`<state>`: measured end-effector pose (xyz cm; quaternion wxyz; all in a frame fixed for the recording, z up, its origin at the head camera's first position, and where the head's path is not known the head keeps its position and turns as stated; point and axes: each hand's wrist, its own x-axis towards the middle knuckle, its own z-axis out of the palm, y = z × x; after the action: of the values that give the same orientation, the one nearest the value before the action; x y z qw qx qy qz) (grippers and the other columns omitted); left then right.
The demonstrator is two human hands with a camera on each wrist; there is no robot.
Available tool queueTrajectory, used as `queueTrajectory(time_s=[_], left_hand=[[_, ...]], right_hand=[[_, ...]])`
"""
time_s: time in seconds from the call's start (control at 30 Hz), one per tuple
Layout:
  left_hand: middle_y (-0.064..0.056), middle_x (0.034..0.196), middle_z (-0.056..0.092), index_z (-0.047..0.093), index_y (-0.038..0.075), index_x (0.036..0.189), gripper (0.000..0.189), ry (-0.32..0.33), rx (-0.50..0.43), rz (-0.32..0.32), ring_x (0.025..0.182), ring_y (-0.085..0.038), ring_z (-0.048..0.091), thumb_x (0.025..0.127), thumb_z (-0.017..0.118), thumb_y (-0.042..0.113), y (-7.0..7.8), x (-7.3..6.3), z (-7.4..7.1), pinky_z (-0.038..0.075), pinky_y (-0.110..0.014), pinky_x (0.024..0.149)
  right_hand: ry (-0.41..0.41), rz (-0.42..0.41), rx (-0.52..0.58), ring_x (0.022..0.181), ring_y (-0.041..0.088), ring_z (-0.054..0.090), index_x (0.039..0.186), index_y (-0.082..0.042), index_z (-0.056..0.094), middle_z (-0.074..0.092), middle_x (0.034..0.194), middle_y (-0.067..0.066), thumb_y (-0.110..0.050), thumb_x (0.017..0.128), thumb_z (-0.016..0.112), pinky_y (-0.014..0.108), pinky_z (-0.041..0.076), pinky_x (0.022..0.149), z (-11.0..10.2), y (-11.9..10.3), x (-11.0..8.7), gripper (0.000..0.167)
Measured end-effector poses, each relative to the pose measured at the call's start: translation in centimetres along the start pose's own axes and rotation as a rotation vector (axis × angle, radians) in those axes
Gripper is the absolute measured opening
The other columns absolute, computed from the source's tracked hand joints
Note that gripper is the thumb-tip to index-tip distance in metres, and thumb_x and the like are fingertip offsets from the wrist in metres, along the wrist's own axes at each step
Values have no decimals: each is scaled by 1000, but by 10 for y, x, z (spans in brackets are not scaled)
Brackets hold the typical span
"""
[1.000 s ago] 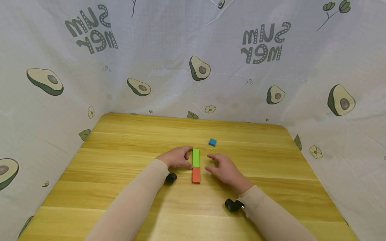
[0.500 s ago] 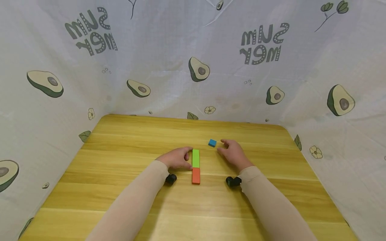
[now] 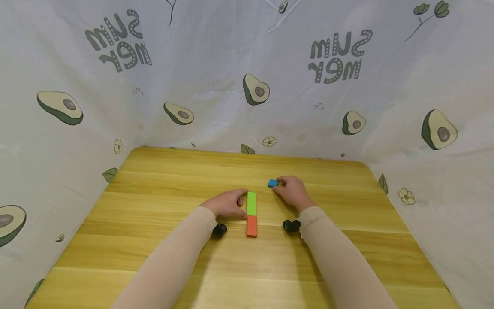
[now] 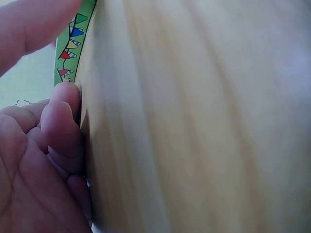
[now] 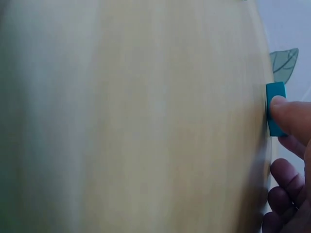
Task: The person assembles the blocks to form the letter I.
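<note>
A green block (image 3: 251,203) and a red block (image 3: 252,226) lie end to end in one line on the table. My left hand (image 3: 227,203) stays at the green block's left side, index fingertip by its far end and thumb by the seam with the red one. The left wrist view shows small flags printed along the green block's side (image 4: 73,46), between thumb and fingers. Farther back, my right hand (image 3: 294,191) pinches a small blue block (image 3: 272,183). In the right wrist view the thumb (image 5: 286,110) presses on the blue block's face, with the index finger mostly hidden behind.
The wooden table (image 3: 173,171) ends at a hanging white cloth (image 3: 216,56) printed with avocados and lettering. A black wrist device (image 3: 220,231) sits below the left cuff, and another black device (image 3: 291,226) by the right cuff.
My right hand has gone from beside the green block, back and away, then left onto the blue block, which it now pinches. The left hand, green block and red block have stayed put.
</note>
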<state>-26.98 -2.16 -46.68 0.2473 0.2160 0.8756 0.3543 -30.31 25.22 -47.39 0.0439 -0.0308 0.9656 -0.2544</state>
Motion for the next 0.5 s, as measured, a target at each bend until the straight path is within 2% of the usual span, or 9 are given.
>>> queueTrajectory(time_s=[0.5], left_hand=[[-1, 102, 53, 34, 7, 164, 92, 1, -6, 18, 82, -15, 46, 90, 85, 27, -1, 0, -2, 38, -30, 73]], right_hand=[[10, 36, -6, 134, 41, 49, 140, -4, 67, 60, 141, 21, -29, 102, 71, 57, 35, 116, 2, -3, -1, 45]])
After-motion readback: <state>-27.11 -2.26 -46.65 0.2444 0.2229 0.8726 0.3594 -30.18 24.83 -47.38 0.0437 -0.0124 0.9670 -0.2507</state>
